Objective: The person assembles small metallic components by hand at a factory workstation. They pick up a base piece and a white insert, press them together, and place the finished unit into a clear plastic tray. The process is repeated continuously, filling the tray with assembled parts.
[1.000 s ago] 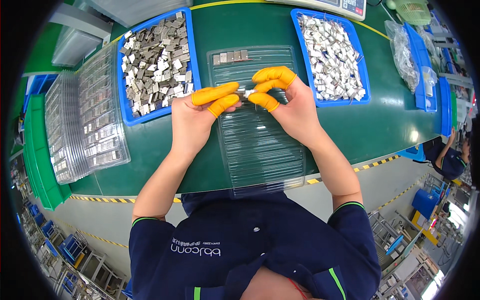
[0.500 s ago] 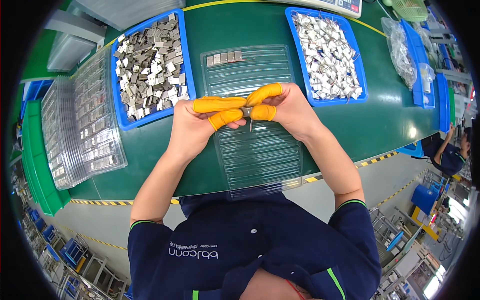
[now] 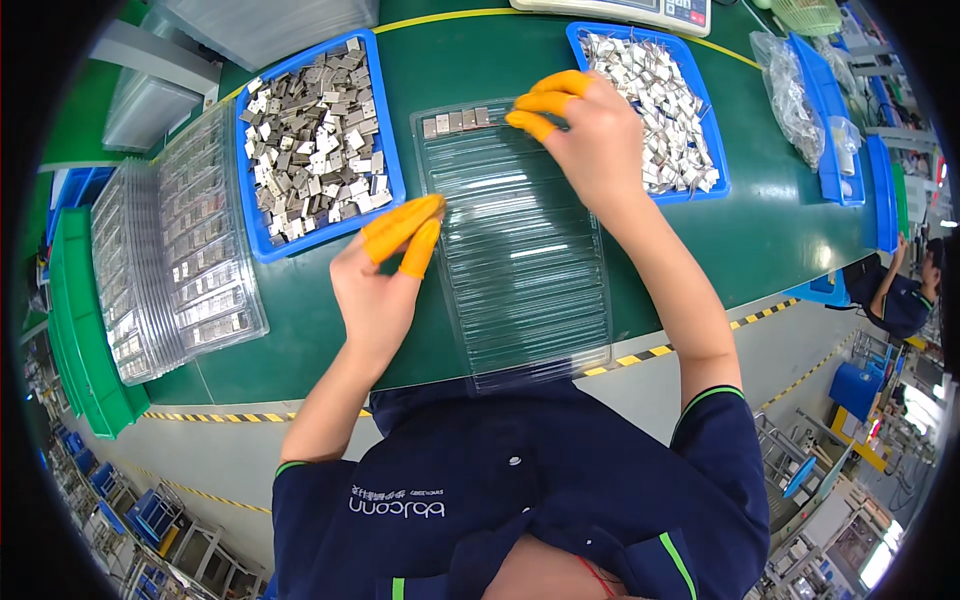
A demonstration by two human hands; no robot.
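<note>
My right hand (image 3: 590,130), in yellow finger covers, is over the far right part of the clear ribbed plastic tray (image 3: 525,255). Its fingertips are closed at the end of a short row of small metal connector shells (image 3: 456,121) lying in the tray's far slot; whatever is between them is hidden. At the tray's left edge is my left hand (image 3: 385,275), also in yellow finger covers. Its thumb and fingers come together at the tips, and I cannot make out anything held there.
A blue bin of metal shells (image 3: 385,150) stands on the left, and a blue bin of white pieces with thin wires (image 3: 722,150) on the right. Stacked filled clear trays (image 3: 190,250) lie far left by a green bin (image 3: 95,330). A scale (image 3: 640,12) sits at the back.
My hands were together over the tray, pinching a small metal connector. Now they are apart: the right has moved to the far row, the left back to the tray's left edge.
</note>
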